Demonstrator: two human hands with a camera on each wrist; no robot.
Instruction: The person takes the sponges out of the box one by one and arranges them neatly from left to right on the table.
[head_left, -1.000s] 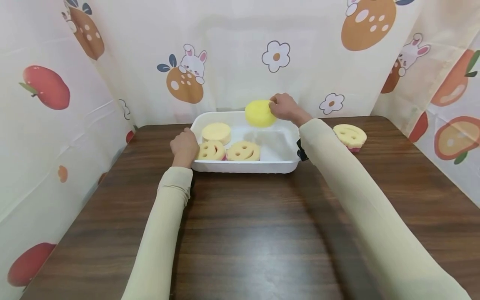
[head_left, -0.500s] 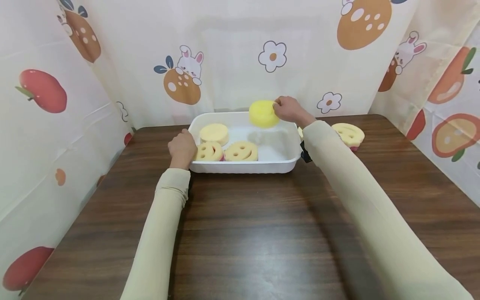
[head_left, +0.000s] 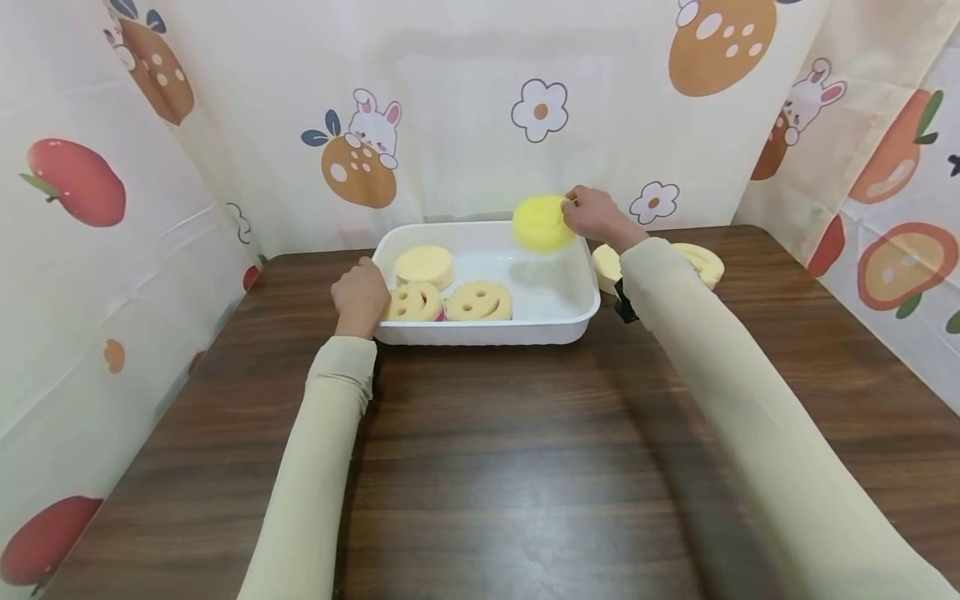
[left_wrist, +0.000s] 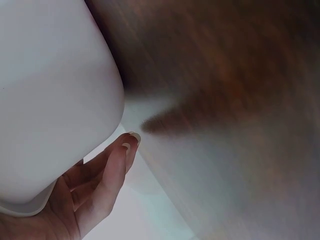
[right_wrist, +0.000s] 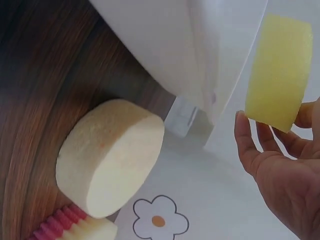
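A white rectangular tray (head_left: 487, 333) stands near the back of the table. My left hand (head_left: 360, 292) holds its left side at the rim; in the left wrist view, the bent fingers (left_wrist: 117, 165) lie beside the tray's outer wall. My right hand (head_left: 596, 215) pinches a bright yellow round sponge (head_left: 542, 223) by its edge, raised over the tray's back right part. Inside the tray, toward the left, lie a plain cream round sponge (head_left: 424, 265) and two smiley-face sponges, one on the left (head_left: 414, 302) and one on the right (head_left: 478, 301).
Right of the tray on the dark wooden table (head_left: 510, 467) lie a cream round sponge (right_wrist: 110, 155) and a smiley sponge (head_left: 701, 262), partly hidden by the right sleeve. Its ridged pink side (right_wrist: 60, 222) shows up close. A printed curtain (head_left: 465, 100) hangs behind.
My right hand has shifted slightly right with the yellow sponge still pinched. More of the cream sponge beside the tray now shows. The left hand stays at the rim; the view drifts slightly.
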